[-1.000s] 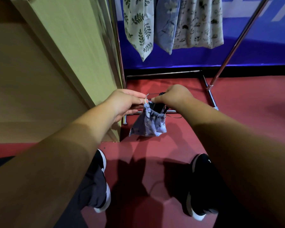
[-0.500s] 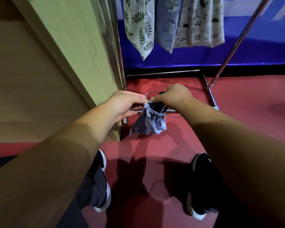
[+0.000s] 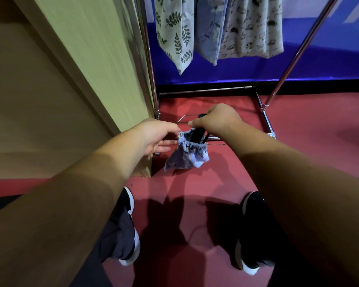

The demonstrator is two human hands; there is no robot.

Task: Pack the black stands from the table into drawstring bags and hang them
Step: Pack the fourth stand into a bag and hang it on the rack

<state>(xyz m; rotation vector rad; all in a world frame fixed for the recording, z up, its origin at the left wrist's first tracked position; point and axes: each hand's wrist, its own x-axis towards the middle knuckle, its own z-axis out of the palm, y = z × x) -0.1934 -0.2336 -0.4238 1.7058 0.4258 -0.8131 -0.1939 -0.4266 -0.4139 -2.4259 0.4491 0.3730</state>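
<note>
One bag (image 3: pixel 187 157), mouth between fingers (image 3: pixel 195 123)

The blue bag (image 3: pixel 187 157) hides most of the black stand (image 3: pixel 197 134) inside.

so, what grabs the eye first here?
Mid-frame, a small blue drawstring bag is held above the red floor: the left hand pinches its gathered rim, and the right hand grips the black stand poking out of it. Behind, three printed bags hang from a chrome rack against a blue wall.
</note>
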